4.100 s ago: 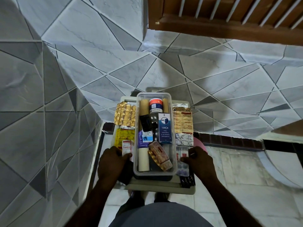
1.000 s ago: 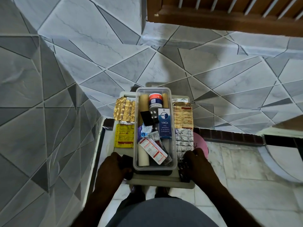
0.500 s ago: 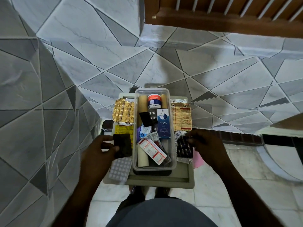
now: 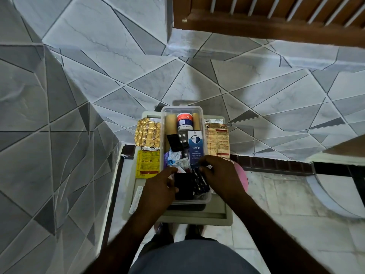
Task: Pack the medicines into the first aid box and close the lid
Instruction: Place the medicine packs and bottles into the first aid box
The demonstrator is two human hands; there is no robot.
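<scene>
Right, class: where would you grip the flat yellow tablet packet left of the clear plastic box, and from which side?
Probably its near left corner, pinched from the left: the yellow tablet packet lies flat, the clear plastic box crowds its right edge and the gold foil blister strip abuts its far edge.

Flat, dim, cool light is spreading evenly over the tiled wall (image 4: 118, 76), casting only faint shadows. The gold foil strip (image 4: 147, 133) is glinting, while the dark blister packs (image 4: 189, 184) are sinking into murk. Tile lines are bowing near the edges, and the left forearm (image 4: 126, 230) is showing soft, smeared outlines
</scene>
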